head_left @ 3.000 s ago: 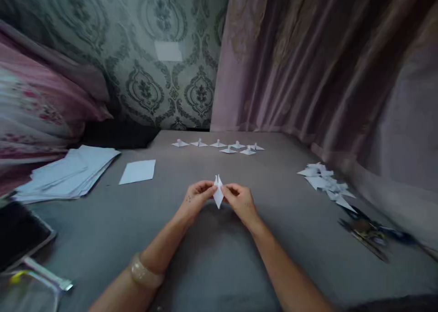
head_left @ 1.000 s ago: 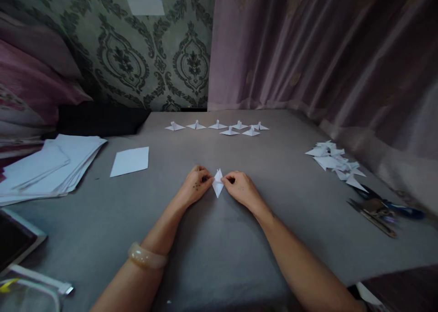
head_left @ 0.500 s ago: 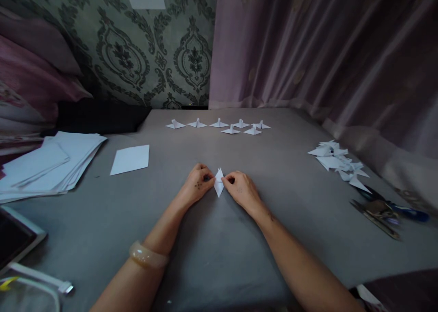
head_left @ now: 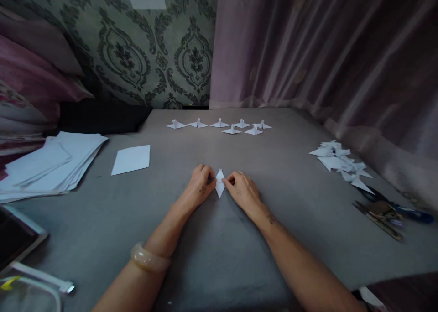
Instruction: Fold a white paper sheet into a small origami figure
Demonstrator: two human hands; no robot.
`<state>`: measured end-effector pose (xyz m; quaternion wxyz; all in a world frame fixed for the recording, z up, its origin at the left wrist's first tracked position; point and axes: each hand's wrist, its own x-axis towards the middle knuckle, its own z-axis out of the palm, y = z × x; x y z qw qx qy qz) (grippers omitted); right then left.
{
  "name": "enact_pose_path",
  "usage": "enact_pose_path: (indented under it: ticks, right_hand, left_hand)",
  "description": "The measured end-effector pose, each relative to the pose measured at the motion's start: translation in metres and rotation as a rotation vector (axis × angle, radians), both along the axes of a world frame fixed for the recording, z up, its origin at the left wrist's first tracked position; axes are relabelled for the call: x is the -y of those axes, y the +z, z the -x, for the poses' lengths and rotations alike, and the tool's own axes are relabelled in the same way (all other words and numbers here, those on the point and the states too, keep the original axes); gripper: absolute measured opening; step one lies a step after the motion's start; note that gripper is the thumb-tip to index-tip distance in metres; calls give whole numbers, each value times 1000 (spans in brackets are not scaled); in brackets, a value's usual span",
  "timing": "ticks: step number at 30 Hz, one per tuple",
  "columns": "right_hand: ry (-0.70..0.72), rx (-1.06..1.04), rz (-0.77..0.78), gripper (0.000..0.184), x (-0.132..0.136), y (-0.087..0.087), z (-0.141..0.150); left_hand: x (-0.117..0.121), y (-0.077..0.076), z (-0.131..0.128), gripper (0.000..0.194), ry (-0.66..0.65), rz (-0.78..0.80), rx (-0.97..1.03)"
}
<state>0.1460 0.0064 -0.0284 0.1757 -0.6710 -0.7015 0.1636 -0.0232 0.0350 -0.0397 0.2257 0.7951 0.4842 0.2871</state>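
A small white folded paper piece [head_left: 219, 185], diamond shaped with a point toward me, lies on the grey cloth surface [head_left: 219, 257]. My left hand [head_left: 200, 186] pinches its left edge with curled fingers. My right hand [head_left: 241, 191] pinches its right edge the same way. Both hands rest low on the cloth. A pale bangle [head_left: 148, 259] sits on my left wrist.
Several finished folded paper figures [head_left: 221, 125] stand in rows at the far side. A single white sheet [head_left: 132, 159] and a stack of sheets [head_left: 51, 163] lie at left. Paper scraps [head_left: 338, 163] and scissors [head_left: 386, 209] lie at right. A curtain hangs along the right side.
Three seconds ago both hands held the paper piece lifted off the cloth; now it is pressed down on the cloth. In the last second the hands have barely moved.
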Motion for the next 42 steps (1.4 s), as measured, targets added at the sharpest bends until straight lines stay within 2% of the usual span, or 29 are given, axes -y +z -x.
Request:
enact_pose_path:
  ticks: [3,7,11,15,19,22,28,34,38,42]
  right_hand:
    - [8,-69,-7,19,-1,2,-4]
    - [27,-235,29,13,-2,6,-14]
    - [72,-220,-22,23,7,10,-15]
    - [232,20,-88,36,25,19,-3]
    - [275,265,-95,41,38,26,5]
    - [291,349,-85,42,40,28,6]
    - [294,355,-73,38,38,29,1]
    - [296,371,-94,33,42,30,0]
    - [315,397,-98,32,40,32,6]
    - [241,226,-40,32,31,29,1]
  left_hand:
    - [5,3,-2,17,-117,-75,-60]
    - [13,15,-6,31,-244,-73,-217]
    - [20,23,-7,35,-241,-105,-338]
    - [27,26,-9,34,-215,-100,-389]
    - [34,32,-11,30,-204,-67,-436]
    - [38,36,-11,29,-175,-31,-454]
    - [37,37,-8,28,-131,18,-465]
    - [34,29,-6,26,-127,-31,-395]
    - [35,29,-9,23,-77,-59,-403]
    - [39,35,-16,29,-48,-75,-452]
